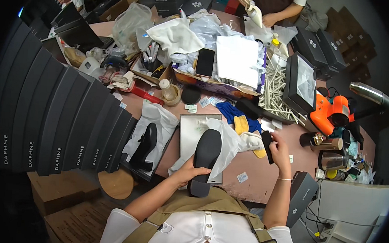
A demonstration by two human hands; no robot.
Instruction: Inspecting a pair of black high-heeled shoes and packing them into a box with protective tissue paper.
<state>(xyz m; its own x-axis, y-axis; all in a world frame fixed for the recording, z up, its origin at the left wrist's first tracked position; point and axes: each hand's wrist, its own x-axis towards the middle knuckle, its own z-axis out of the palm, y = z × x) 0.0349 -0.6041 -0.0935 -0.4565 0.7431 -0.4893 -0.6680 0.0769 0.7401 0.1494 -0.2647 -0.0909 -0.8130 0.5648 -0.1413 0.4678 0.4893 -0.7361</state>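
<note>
My left hand grips a black block-heeled shoe around its waist, with the dark sole facing up and the heel toward me. Beneath the shoe's toe lie crumpled white tissue paper and an open light-lined box part. To the right, my right hand is closed on a flat black oblong block, whose exact kind I cannot make out. Cloths, among them a white one and a blue one, lie beside it. Another black heeled shoe rests on tissue in a box at left.
Stacked dark shoeboxes rise at the left. A box heaped with white paper holds a phone on top. Thin pale sticks, an orange heat gun and metal canisters stand right. Across the table, another person's hand shows.
</note>
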